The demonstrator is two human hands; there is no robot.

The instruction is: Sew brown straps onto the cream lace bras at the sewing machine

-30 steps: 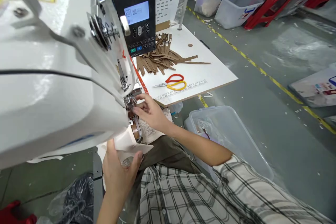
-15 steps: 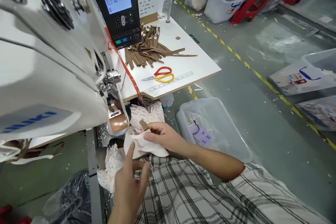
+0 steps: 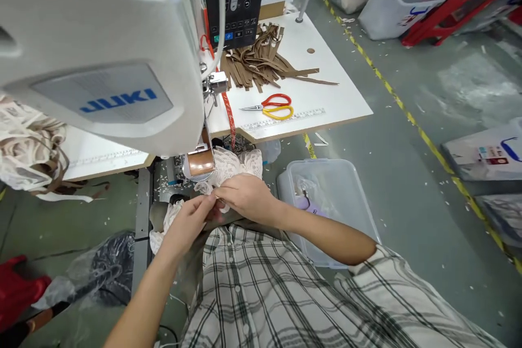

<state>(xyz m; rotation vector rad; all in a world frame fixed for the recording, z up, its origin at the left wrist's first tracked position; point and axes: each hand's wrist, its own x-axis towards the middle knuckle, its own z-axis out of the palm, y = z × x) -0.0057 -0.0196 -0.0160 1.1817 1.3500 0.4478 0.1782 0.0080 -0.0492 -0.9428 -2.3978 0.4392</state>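
Fingers of my left hand (image 3: 188, 223) and my right hand (image 3: 248, 198) meet in front of my lap, pinching the edge of a white lace bra (image 3: 232, 163). Its lace hangs just beyond my right hand, and more white lace shows below and left of my left hand. The pinched edge itself is mostly hidden by the fingers. Both hands are just in front of the sewing machine's copper-coloured arm end (image 3: 201, 163), which stands apart from them. The brown strap end is out of sight at this moment.
The white sewing machine head (image 3: 179, 114) looms at upper left. On the white table (image 3: 346, 98) lie brown strips (image 3: 261, 65), scissors (image 3: 261, 108) and a ruler (image 3: 310, 114). A clear plastic bin (image 3: 346, 196) sits at my right. Pale strips (image 3: 28, 141) are heaped at far left.
My left hand, earlier apart with fingers spread, has joined my right hand at the bra. The brown strap end has gone from sight. The view has shifted left, toward the machine.
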